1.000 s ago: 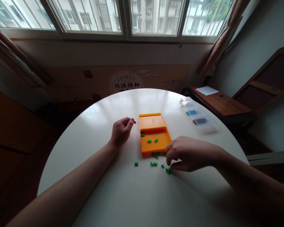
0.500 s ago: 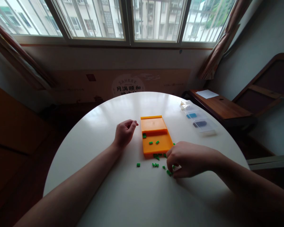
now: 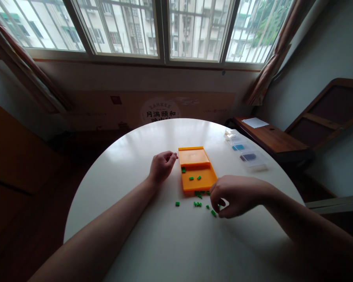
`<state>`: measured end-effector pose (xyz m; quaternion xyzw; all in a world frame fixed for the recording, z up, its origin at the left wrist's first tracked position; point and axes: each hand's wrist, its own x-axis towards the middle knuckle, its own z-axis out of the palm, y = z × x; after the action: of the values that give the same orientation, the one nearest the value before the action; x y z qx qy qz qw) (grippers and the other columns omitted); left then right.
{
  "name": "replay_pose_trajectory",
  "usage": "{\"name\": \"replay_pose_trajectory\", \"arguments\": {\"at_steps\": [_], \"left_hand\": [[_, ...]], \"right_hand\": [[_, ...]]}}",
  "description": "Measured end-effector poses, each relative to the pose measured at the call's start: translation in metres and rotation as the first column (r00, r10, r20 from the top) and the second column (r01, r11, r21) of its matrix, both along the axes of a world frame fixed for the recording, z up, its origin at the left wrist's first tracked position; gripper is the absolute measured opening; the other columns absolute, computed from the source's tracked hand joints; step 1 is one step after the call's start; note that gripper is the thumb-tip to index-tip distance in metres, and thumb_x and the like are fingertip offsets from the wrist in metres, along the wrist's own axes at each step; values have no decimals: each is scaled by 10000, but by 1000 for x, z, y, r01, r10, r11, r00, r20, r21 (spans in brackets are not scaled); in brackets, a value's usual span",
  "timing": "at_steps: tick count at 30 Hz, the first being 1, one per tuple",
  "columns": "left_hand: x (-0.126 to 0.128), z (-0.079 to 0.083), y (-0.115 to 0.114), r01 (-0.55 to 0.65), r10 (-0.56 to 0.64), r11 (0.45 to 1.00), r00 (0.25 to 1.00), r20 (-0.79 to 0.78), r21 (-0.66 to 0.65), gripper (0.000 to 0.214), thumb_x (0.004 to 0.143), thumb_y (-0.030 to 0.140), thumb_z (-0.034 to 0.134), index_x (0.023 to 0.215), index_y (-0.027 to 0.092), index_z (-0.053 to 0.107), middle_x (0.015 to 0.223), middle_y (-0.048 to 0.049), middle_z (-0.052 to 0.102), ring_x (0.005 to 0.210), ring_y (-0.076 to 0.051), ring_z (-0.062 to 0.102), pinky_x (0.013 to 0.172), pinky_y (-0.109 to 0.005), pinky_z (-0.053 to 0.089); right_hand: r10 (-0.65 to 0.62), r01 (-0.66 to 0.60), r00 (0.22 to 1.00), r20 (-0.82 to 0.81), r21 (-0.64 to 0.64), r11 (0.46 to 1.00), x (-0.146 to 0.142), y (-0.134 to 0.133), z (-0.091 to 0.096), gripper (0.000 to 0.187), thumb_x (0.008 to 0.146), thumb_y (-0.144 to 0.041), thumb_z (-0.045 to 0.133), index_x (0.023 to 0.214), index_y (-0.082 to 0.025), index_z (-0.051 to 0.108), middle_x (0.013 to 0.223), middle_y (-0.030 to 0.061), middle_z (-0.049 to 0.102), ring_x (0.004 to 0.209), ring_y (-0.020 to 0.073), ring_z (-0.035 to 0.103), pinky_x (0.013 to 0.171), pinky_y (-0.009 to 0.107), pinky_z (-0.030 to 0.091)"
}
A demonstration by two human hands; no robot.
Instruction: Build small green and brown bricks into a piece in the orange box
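Note:
An orange tray [image 3: 194, 158] with two compartments lies on the round white table [image 3: 153, 239]. A few small green bricks [image 3: 191, 178] lie in its near compartment. Several more green bricks [image 3: 197, 204] are scattered on the table just in front of it. My right hand [image 3: 238, 194] rests on the table at the tray's near right corner, fingers curled in a pinch over the bricks; what it pinches is hidden. My left hand [image 3: 162, 166] lies loosely curled beside the tray's left edge, with nothing visible in it.
Clear plastic boxes [image 3: 247, 156] with blue and dark pieces stand at the table's right edge. A wooden side table [image 3: 278, 140] with a sheet of paper is beyond them. A window and curtains run along the far wall.
My right hand has drawn its fingers together over the green bricks near the tray's corner. The camera has tilted up a little; my left hand stays curled by the tray.

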<state>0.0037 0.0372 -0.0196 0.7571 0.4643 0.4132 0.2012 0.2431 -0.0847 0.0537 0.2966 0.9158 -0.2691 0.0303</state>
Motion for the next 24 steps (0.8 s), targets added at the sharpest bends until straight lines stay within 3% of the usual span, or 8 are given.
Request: {"name": "replay_pose_trajectory", "arguments": {"at_steps": [2, 4, 9, 12, 14, 19, 24], "left_hand": [[0, 0, -1, 9, -9, 1000, 1000, -28, 3, 351, 875, 400, 489, 768, 162, 723, 522, 32, 522, 513, -103, 452, 536, -226, 325], [1, 0, -2, 16, -16, 1000, 998, -56, 2, 346, 880, 398, 485, 774, 168, 721, 557, 24, 562, 531, -105, 473, 550, -226, 333], [2, 1, -3, 25, -26, 1000, 991, -134, -6, 308, 885, 360, 470, 781, 184, 701, 643, 7, 630, 590, -116, 521, 587, -230, 353], [3, 2, -5, 3, -7, 1000, 981, -195, -17, 289, 884, 344, 463, 745, 187, 662, 659, -4, 632, 608, -130, 528, 586, -240, 345], [3, 3, -7, -21, 13, 999, 970, -242, -31, 267, 878, 347, 470, 735, 190, 633, 669, -10, 630, 611, -139, 528, 575, -249, 333], [2, 7, -18, -37, 5, 996, 934, -358, -83, 195, 846, 367, 512, 766, 204, 584, 738, -22, 643, 632, -161, 541, 561, -260, 319], [-1, 12, -27, -21, -35, 991, 910, -412, -129, 156, 832, 360, 524, 832, 211, 569, 765, -23, 640, 637, -167, 553, 554, -263, 330]], "right_hand": [[8, -15, 998, -62, -120, 993, 5, 11, 7, 115, 789, -235, 641, 860, -164, 698, 755, -4, 638, 669, 80, 547, 638, 184, 407], [-44, 27, 992, -117, -142, 989, 11, 23, 11, 135, 813, -258, 639, 862, -145, 694, 757, 8, 634, 668, 81, 535, 630, 185, 412], [-156, 164, 983, -99, 82, 983, 7, 51, 5, 144, 822, -254, 625, 871, -149, 711, 761, 20, 642, 640, 86, 530, 616, 207, 391], [-215, 215, 976, -35, 314, 925, -5, 62, -5, 89, 795, -221, 640, 803, -187, 722, 744, 5, 652, 640, 92, 529, 616, 217, 356], [-251, 244, 967, -35, 401, 883, -13, 67, -11, 78, 787, -210, 641, 778, -198, 718, 758, 1, 664, 656, 98, 537, 607, 219, 335], [-276, 270, 960, -54, 451, 851, -23, 75, -24, 92, 787, -206, 625, 735, -183, 697, 760, 11, 661, 655, 108, 531, 572, 226, 291], [-259, 261, 964, -68, 450, 854, -22, 76, -35, 105, 811, -191, 606, 779, -203, 705, 802, 1, 669, 663, 99, 548, 570, 221, 289]]}}
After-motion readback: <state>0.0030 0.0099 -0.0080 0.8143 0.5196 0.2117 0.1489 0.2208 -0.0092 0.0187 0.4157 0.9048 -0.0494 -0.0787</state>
